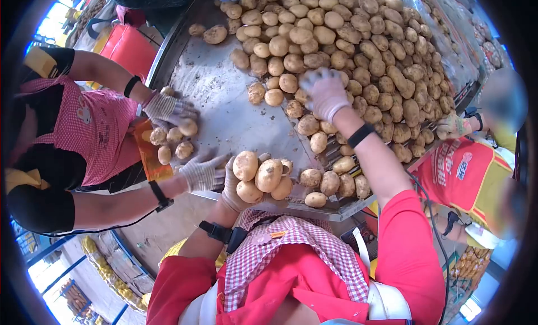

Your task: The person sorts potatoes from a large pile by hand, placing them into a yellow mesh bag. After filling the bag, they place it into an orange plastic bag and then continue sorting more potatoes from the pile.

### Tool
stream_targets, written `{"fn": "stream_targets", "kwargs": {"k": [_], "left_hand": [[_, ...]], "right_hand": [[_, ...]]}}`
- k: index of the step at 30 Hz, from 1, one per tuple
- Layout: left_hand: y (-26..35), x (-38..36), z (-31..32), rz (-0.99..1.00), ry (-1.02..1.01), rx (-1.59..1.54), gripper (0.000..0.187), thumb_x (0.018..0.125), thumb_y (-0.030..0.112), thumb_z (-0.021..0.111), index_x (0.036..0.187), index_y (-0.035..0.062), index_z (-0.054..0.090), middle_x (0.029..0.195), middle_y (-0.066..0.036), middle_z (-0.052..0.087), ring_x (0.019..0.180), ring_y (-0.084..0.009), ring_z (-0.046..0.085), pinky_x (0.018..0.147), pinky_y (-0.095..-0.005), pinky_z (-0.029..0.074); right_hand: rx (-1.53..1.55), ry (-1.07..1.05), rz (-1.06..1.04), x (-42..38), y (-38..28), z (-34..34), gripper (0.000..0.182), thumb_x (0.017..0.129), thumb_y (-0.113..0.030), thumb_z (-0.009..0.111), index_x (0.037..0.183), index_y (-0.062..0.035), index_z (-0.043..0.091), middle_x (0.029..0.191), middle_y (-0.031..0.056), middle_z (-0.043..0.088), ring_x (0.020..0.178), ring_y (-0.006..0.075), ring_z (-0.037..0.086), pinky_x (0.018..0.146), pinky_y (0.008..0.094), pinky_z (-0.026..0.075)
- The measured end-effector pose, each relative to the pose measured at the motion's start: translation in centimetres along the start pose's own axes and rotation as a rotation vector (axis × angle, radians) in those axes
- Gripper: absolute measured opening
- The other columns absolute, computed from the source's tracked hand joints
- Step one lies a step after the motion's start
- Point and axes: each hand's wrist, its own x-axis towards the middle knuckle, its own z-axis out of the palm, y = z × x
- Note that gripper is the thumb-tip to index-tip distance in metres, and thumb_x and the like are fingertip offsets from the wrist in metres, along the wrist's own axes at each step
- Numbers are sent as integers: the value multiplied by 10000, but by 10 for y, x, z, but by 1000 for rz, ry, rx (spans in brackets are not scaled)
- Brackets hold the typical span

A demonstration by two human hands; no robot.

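My left hand, in a pale work glove, cups a cluster of several potatoes against the near edge of the metal table. Its fingers are partly hidden behind them. My right hand, also gloved, reaches over the left side of a big potato pile. The fingers are spread and rest on or just above the potatoes there; no potato shows in the grip. Between my arms, a few loose potatoes lie near the front edge.
At the left, a co-worker's gloved hand is over potatoes at the table edge, and their other hand is close beside my left hand. Another person's hand is at the right edge. A red container stands beyond the left side.
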Motion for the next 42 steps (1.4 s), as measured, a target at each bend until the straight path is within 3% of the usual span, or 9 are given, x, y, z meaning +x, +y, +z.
{"fn": "stream_targets", "kwargs": {"k": [3, 6, 10, 14, 24, 27, 29, 36, 42], "left_hand": [[-2, -9, 1, 123, 145, 1757, 755, 807, 661, 627, 1428, 268, 456, 1470, 17, 461, 1372, -186, 376, 1130, -546, 199], [-6, -13, 1, 47, -102, 969, 795, 796, 680, 632, 1430, 233, 457, 1464, 12, 463, 1357, -181, 389, 1146, -506, 199], [-9, -27, -4, 97, 206, 376, 875, 820, 737, 527, 1351, 41, 521, 1373, -159, 541, 1238, -319, 534, 1091, -520, 389], [-14, -45, -4, 149, 275, 448, 861, 820, 714, 540, 1341, 30, 505, 1335, -168, 554, 1216, -341, 539, 1071, -501, 413], [-7, -88, 1, 299, 190, 388, 667, 883, 560, 546, 1313, 51, 523, 1278, -142, 583, 1219, -306, 539, 1067, -467, 429], [-1, -100, -12, 414, 250, 356, 562, 892, 487, 581, 1253, 57, 549, 1267, -118, 590, 1217, -259, 543, 1071, -444, 435], [-1, -108, -11, 438, 258, 335, 521, 892, 465, 595, 1217, 59, 563, 1233, -111, 602, 1201, -239, 550, 1074, -436, 434], [-15, -118, 5, 487, 345, 417, 647, 729, 579, 666, 1126, 75, 585, 1001, -94, 601, 833, -266, 517, 749, -384, 464], [-1, -139, -9, 399, 308, 431, 826, 701, 627, 669, 1242, 18, 532, 1098, -147, 610, 985, -347, 575, 831, -551, 525]], "right_hand": [[51, -61, -64, -7, -32, -5, 436, 779, -350, 720, 1177, -190, 637, 1154, 38, 628, 1159, 247, 547, 1058, 512, 348], [132, -220, -233, -36, -67, 5, 474, 758, -295, 733, 1207, -182, 628, 1128, 37, 625, 1150, 240, 547, 1068, 522, 326], [467, 30, 5, -35, -78, -9, 511, 738, -293, 757, 1220, -190, 624, 1207, 46, 595, 1130, 247, 558, 1017, 502, 365], [136, 67, -357, -17, -104, 14, 270, 856, -211, 609, 1117, -240, 670, 1298, 50, 564, 1130, 252, 556, 950, 521, 412], [167, 172, -271, 8, -99, 16, 372, 843, -186, 609, 1215, -198, 623, 1288, 73, 587, 946, 297, 624, 829, 427, 517], [637, -126, -268, 13, -97, 0, 277, 907, -253, 577, 1164, -166, 631, 1194, 131, 623, 1001, 340, 632, 880, 442, 515], [487, -155, -257, 4, -109, -9, 284, 899, -284, 586, 1154, -170, 637, 1166, 144, 625, 1011, 345, 625, 890, 454, 505], [198, 45, -317, -1, -184, -3, 470, 769, -354, 741, 1170, -149, 607, 1138, 123, 594, 1131, 330, 562, 983, 512, 424], [536, -61, -200, 4, -211, 10, 359, 792, -219, 677, 1117, -88, 601, 1069, 190, 594, 969, 382, 606, 826, 478, 508]]}}
